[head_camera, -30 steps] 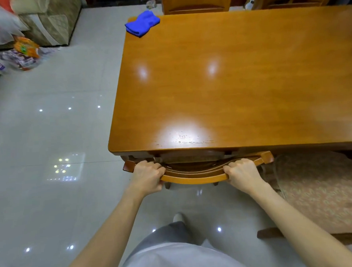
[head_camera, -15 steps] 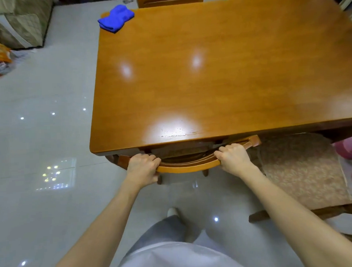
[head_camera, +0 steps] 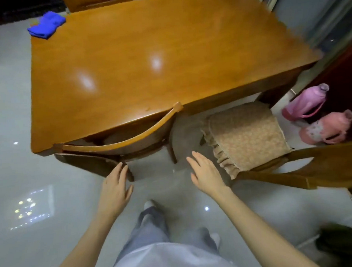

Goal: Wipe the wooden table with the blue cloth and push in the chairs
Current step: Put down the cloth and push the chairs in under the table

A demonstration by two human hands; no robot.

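The wooden table [head_camera: 146,43] fills the upper middle of the view. A folded blue cloth [head_camera: 46,24] lies on its far left corner. One wooden chair [head_camera: 118,145] is tucked under the near edge, its curved back rail against the tabletop. A second chair with a beige cushion [head_camera: 246,137] stands pulled out to the right, its back [head_camera: 325,164] toward me. My left hand [head_camera: 114,187] and my right hand [head_camera: 205,172] hover over the floor below the tucked chair, fingers straight, holding nothing.
Two pink thermos flasks [head_camera: 306,104] [head_camera: 329,128] stand on the floor right of the table by a dark door. More chairs [head_camera: 94,1] sit at the far side. My legs and foot [head_camera: 153,214] are on the grey tiled floor [head_camera: 16,178].
Both hands let go of the chair's back rail and drew back with fingers spread. The view swung right, bringing the cushioned chair and flasks into sight.
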